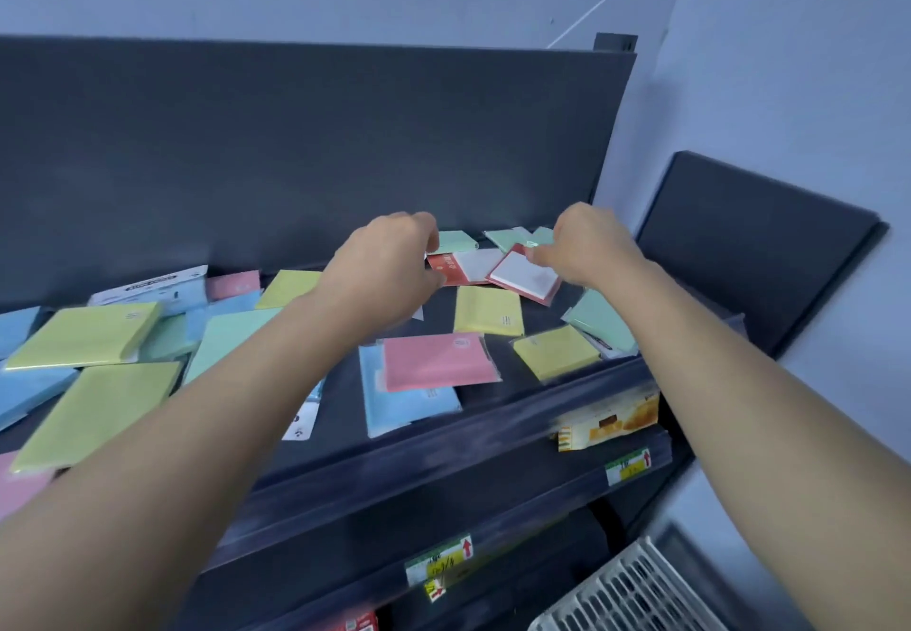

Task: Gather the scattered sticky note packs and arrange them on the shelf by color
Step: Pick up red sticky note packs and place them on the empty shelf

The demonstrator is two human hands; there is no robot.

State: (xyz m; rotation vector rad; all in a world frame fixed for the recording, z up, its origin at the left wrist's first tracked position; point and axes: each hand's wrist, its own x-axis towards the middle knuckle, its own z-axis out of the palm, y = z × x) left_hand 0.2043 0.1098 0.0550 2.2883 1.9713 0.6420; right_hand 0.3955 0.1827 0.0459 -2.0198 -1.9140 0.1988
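Near end first: wire basket [636,591] low rt, price tags [438,564] on the lower rails, a snack box [609,421] poking out under the top shelf [517,403]. None of that is in play.

Up on the shelf it's a mess, colours all mixed. Far left, a yellow-green pack [98,413] lies over blue ones. Centre front, a pink pack [436,359] sits on top of a blue pack [409,399]. Rt of those a yellow pack [554,352] lies at an angle, w/ a green pack [604,320] just beyond it by the shelf end.

Both arms reach past all that to the back. Left hand [389,260] has its fingers curled; it looks to be pinching the left edge of a red pack [451,268], though blur makes the contact soft. Right hand [584,246] is curled too, fingertips nipping the far corner of a red-rimmed white pack [525,278], which looks tipped up at that corner. Mint packs [451,241] lie behind, against the back panel [296,137].

Handling, my read: these are thin, flat and light, so no effort to lift. The film wrap prob makes them slick, so stacks will skate apart. The pad inside should be stiffish w/ a bit of flex. Lying flat, there's little to get a nail under. Best bet is to take a corner or an overhanging edge, thumb under & fingers over. Or drag one onto a neighbour first, then pinch it.
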